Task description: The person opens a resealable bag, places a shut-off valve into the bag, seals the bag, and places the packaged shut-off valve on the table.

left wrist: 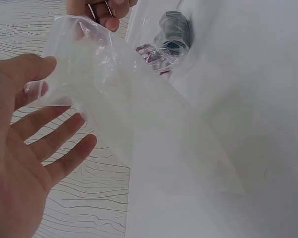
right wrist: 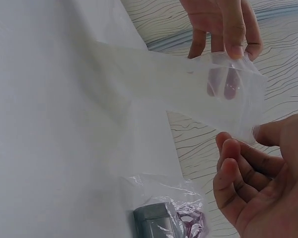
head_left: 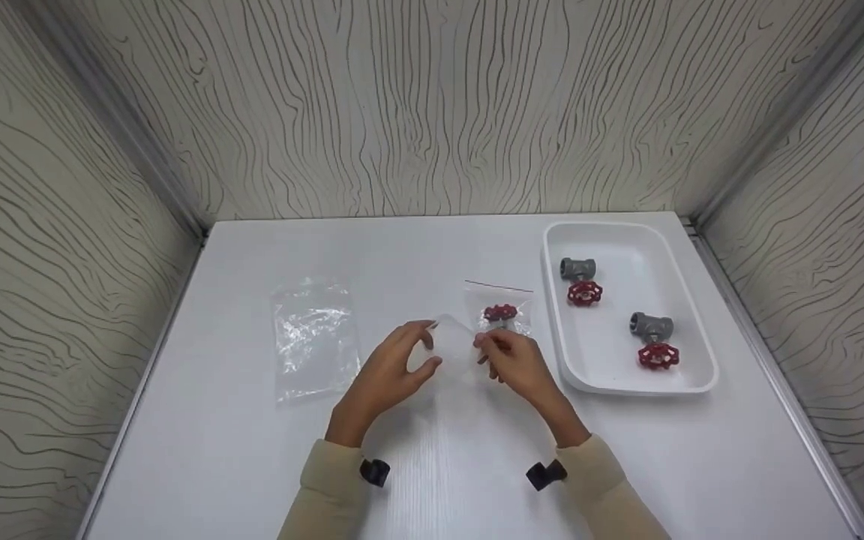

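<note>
A translucent plastic bag (head_left: 451,356) hangs between the two hands above the tabletop. My left hand (head_left: 391,371) pinches one side of its top edge, thumb in front; in the right wrist view, two fingertips show through the film (right wrist: 188,89). The left hand's other fingers are spread. My right hand (head_left: 520,365) pinches the opposite corner between thumb and curled index finger. Just beyond the right hand lies a clear zip bag (head_left: 522,296) with a valve inside, its red handwheel (head_left: 500,312) and grey body (left wrist: 174,32) showing through.
A white tray (head_left: 604,379) stands on the right, holding two grey valves (head_left: 652,326) with red handwheels (head_left: 585,293). Flat on the white table (head_left: 214,450) to the left lies another clear bag (head_left: 316,341). Wood-patterned walls (head_left: 417,112) enclose the back and sides.
</note>
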Motion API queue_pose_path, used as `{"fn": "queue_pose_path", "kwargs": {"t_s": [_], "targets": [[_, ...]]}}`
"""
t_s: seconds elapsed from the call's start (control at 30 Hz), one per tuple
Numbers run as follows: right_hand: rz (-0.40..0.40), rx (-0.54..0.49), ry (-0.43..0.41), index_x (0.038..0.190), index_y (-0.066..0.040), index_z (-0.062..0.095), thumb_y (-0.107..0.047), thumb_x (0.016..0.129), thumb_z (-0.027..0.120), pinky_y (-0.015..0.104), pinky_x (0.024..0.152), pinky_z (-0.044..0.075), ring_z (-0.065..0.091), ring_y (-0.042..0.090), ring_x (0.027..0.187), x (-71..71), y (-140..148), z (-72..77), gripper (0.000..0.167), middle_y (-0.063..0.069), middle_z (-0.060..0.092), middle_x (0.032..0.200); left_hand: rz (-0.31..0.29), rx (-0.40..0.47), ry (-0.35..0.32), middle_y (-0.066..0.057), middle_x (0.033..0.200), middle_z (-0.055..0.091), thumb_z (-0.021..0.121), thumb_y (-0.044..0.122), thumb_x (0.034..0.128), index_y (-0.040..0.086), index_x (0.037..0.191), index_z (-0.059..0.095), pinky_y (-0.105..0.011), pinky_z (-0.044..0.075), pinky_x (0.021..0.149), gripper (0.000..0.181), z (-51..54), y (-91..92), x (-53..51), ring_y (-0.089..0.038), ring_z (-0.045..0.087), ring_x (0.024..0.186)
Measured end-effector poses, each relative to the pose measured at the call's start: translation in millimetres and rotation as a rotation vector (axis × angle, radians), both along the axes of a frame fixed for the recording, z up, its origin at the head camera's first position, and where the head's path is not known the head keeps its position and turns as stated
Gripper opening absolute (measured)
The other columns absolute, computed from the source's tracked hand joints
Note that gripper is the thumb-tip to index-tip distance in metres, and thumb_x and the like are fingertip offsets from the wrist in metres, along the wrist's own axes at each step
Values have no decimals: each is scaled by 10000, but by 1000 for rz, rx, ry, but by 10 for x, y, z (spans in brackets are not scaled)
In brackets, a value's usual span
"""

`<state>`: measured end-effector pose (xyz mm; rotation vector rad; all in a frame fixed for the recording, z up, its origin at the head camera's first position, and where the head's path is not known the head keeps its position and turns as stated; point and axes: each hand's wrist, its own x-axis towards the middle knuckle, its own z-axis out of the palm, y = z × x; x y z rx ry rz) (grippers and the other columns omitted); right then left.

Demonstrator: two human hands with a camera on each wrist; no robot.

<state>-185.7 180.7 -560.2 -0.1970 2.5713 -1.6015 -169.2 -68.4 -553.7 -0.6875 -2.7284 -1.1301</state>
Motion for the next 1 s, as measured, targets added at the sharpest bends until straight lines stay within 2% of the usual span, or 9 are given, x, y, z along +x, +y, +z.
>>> {"fn": "queue_pose_path", "kwargs": {"t_s": [0.13, 0.23, 0.47, 0.67, 0.8, 0.9, 1.0], "targets": [[10, -8, -12, 1109, -24, 751, -134, 1099, 587, 191, 549, 514, 642, 218, 661, -50, 48, 55, 197, 188, 727, 880, 11, -5, -11, -21, 1498, 629, 749, 254, 1011, 175, 1230, 616, -396, 471, 1216, 268, -2, 12, 2, -209, 550, 1470], [10, 8, 1, 1118, -42, 745, -146, 1102, 587, 196, 588, 534, 666, 263, 729, -96, 91, 121, 190, 132, 731, 894, 18, -10, -22, -18, 1505, 628, 749, 257, 1010, 182, 1217, 617, -396, 477, 1210, 257, 0, 18, 2, -206, 554, 1466], [31, 82, 38, 1175, -33, 739, -237, 1099, 617, 207, 648, 534, 677, 248, 806, -226, 201, 239, 249, 120, 750, 946, 7, -26, -8, -7, 1373, 692, 756, 248, 1009, 167, 1416, 582, -389, 487, 1202, 450, -5, 6, 1, -195, 575, 1442], [34, 159, 86, 1200, -19, 735, -221, 1095, 619, 203, 664, 531, 677, 202, 829, -314, 309, 299, 256, 107, 760, 980, -17, -17, 12, 2, 1367, 690, 755, 226, 1009, 159, 1396, 579, -390, 485, 1204, 430, -14, -5, -8, -200, 578, 1441], [21, 192, 116, 1206, -28, 731, -219, 1091, 627, 199, 699, 538, 688, 194, 864, -369, 392, 333, 246, 86, 766, 1024, -23, -20, 21, 19, 1265, 709, 758, 221, 1007, 143, 1457, 560, -386, 485, 1203, 498, -21, -15, -8, -196, 596, 1419], [9, 222, 136, 1201, -48, 731, -225, 1088, 636, 236, 755, 546, 701, 216, 916, -410, 458, 358, 231, 96, 773, 1060, -26, -23, 27, 14, 1200, 714, 760, 218, 1006, 124, 1491, 543, -394, 492, 1197, 540, -28, -18, -10, -204, 606, 1406], [-7, 251, 152, 1195, -57, 737, -224, 1080, 647, 313, 822, 562, 712, 247, 970, -454, 528, 382, 222, 112, 774, 1092, -27, -21, 27, -6, 1230, 718, 761, 213, 1004, 119, 1483, 547, -400, 493, 1196, 533, -35, -15, -16, -213, 597, 1419]]}}
